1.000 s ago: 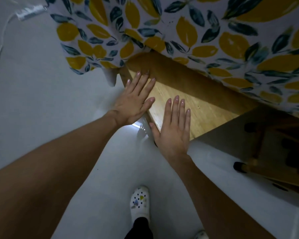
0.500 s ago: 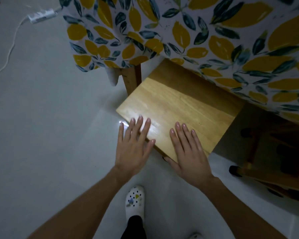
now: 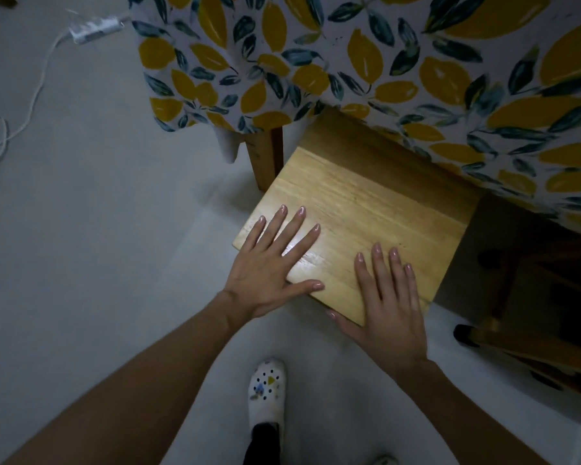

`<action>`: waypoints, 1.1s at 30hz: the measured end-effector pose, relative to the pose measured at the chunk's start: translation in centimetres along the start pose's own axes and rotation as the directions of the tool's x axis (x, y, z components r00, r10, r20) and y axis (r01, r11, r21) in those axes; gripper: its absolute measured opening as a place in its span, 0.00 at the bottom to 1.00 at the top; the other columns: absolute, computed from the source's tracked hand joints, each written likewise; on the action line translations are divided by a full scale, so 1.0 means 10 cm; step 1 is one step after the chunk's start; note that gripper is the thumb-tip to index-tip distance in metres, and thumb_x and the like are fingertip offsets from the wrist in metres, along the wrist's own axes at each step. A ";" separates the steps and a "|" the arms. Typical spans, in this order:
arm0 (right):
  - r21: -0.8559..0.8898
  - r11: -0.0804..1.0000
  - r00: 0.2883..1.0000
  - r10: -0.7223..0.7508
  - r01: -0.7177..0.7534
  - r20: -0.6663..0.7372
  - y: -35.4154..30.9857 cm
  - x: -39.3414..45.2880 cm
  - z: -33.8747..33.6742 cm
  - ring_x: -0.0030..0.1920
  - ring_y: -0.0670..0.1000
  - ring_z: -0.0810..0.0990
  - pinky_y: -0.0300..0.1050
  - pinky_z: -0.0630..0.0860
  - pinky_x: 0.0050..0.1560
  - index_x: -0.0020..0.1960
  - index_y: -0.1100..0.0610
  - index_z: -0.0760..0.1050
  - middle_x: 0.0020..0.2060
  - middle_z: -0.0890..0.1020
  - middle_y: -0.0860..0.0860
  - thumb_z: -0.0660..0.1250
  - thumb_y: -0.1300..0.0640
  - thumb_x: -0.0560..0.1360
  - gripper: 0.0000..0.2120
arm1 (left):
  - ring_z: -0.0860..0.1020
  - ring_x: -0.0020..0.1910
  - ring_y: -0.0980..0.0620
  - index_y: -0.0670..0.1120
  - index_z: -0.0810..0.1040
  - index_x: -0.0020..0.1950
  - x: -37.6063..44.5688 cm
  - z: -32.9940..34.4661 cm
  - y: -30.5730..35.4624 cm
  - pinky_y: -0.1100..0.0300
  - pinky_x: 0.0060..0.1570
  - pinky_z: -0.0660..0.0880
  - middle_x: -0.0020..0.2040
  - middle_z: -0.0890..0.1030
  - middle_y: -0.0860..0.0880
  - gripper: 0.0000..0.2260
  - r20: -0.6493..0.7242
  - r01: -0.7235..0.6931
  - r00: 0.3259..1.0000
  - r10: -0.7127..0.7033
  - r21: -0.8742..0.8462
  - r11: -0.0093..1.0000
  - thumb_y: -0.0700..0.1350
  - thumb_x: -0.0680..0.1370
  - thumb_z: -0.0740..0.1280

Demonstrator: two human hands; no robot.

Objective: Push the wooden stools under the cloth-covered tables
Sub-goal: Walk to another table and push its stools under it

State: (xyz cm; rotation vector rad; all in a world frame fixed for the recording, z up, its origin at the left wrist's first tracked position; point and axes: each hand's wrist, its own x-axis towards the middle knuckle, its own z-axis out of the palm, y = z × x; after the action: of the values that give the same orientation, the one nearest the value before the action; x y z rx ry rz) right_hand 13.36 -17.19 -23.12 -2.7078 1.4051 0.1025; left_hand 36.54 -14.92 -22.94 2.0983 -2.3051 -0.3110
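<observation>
A wooden stool point(image 3: 366, 209) with a pale square seat stands partly under the table; its far part is in shadow below the hanging cloth. The cloth point(image 3: 399, 62) is white with yellow lemons and dark leaves. My left hand point(image 3: 272, 266) lies flat on the seat's near left corner, fingers spread. My right hand point(image 3: 386, 297) lies flat over the seat's near edge, thumb hanging past the edge. Neither hand grips anything.
A wooden table leg point(image 3: 265, 159) stands just left of the stool. A second wooden stool point(image 3: 530, 333) lies in shadow under the cloth at right. A white cable and power strip point(image 3: 91, 26) run across the pale floor at upper left. My white shoe point(image 3: 267, 391) is below the hands.
The camera has drawn back and more of the seat shows in front of the cloth. Both hands have slid from the seat's middle to its near edge, still flat.
</observation>
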 end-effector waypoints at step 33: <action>0.001 1.000 0.999 -0.016 0.016 0.042 0.14 1.30 -0.17 0.77 0.61 0.51 0.60 0.49 0.77 0.78 0.55 0.52 0.78 0.55 0.58 0.54 0.29 0.72 0.44 | 0.38 0.77 0.46 0.56 0.42 0.77 0.97 -0.17 -0.71 0.45 0.75 0.41 0.79 0.42 0.48 0.35 0.010 0.034 0.999 -0.034 -0.026 0.999 0.70 0.75 0.45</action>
State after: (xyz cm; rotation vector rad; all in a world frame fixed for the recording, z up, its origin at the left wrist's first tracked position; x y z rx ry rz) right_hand 19.75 -28.73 -22.83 -2.6998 1.3712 0.1577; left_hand 42.75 -25.34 -23.62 2.1299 -2.2597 -0.3509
